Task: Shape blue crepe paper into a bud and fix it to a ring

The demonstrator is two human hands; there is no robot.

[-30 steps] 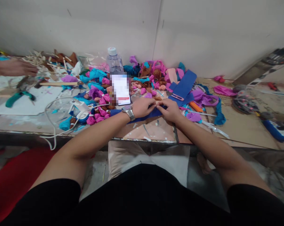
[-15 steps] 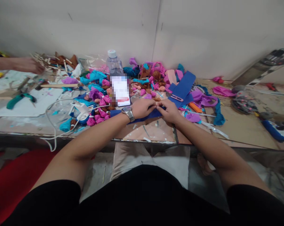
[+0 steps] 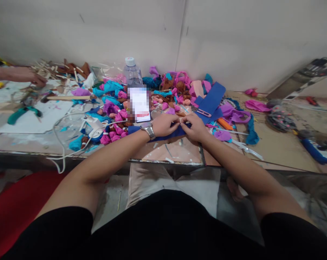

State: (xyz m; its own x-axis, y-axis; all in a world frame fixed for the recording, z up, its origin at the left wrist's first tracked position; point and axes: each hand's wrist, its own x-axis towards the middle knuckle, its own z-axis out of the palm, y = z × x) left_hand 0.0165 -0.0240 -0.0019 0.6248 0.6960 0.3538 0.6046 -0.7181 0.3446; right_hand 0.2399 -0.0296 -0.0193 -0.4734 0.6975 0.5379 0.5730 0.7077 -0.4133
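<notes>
My left hand (image 3: 164,124), with a metal watch on its wrist, and my right hand (image 3: 195,127) meet at the middle of the low table. Both pinch a dark blue paper strip (image 3: 172,133) that lies flat along the table's front part. The fingertips of the two hands nearly touch over the strip. Behind them lies a wider blue paper band (image 3: 210,100) with a clip on it.
Heaps of pink, purple, teal and brown paper flowers (image 3: 113,119) cover the table behind my hands. A water bottle (image 3: 132,74) and a phone (image 3: 138,103) stand there. A white cable (image 3: 61,144) loops at the left. Another person's hand (image 3: 28,76) reaches among wooden sticks far left. Orange cutter (image 3: 225,123) lies right.
My hands have stayed on the blue strip with only small finger movement. The other person's hand at far left has shifted a little among the sticks.
</notes>
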